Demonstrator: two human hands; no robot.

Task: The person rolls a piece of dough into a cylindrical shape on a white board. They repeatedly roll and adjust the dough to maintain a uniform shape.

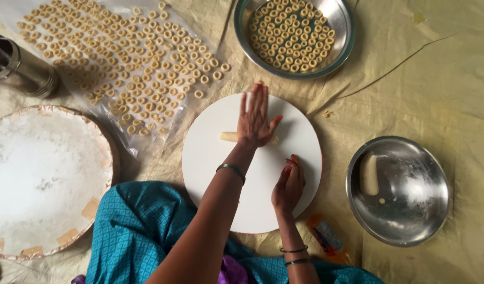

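A short roll of pale dough [228, 137] lies on the round white board [210, 173], slightly above the board's middle, its long axis running left to right across the picture. Only its two ends show: the left end sticks out clear of the palm, and a small tip shows at the right by the thumb. The left hand [256, 120] lies flat on top of the roll, palm down, fingers straight and slightly spread, pointing away from the person, so the hand crosses the roll at right angles. It grips nothing; it presses open-palmed. The right hand [289, 185] rests on the board nearer the person and to the right, fingers loosely curled, holding nothing, well apart from the roll. The left hand is therefore the one on the dough; the right is merely near it. Beyond the board, a steel bowl of dough rings [294, 36] stands at the top. A clear plastic sheet [121, 63] at upper left carries many more rings spread out. A second steel bowl [400, 189] at right holds a pale lump of dough. A floured round tray [42, 179] lies at left, and a steel canister [18, 66] beside it.
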